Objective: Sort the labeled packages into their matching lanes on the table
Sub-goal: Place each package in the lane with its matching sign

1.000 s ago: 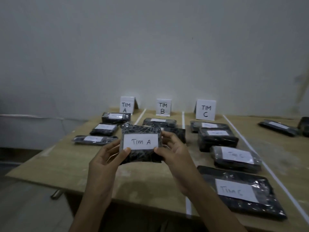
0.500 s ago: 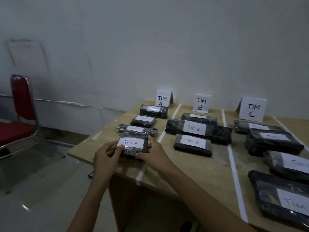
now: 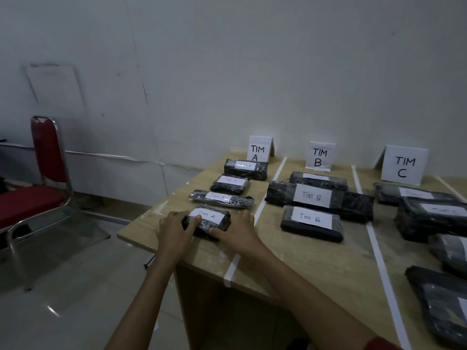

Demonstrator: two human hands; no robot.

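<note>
At the near end of the left lane, the held package (image 3: 207,222), its label "Tim A" facing up, sits low on the table (image 3: 290,263). I cannot tell whether its whole underside touches the wood. My left hand (image 3: 174,229) grasps its left end, with the thumb laid on top at the label's edge and the other fingers mostly hidden round the end. My right hand (image 3: 238,229) grasps its right end, with the thumb pressed along the near face and the fingers wrapped behind. Beyond it in the same lane, three other Tim A packages (image 3: 222,198) lie one behind another, up to the TIM A sign (image 3: 259,151) by the wall. A white tape line (image 3: 232,269) runs just right of my right hand. Across it, three Tim B packages (image 3: 313,198) lie before the TIM B sign (image 3: 319,157). Past a second tape line (image 3: 375,241), larger black packages (image 3: 429,218) lie before the TIM C sign (image 3: 403,166). Left of the table stands a red chair (image 3: 30,203).
</note>
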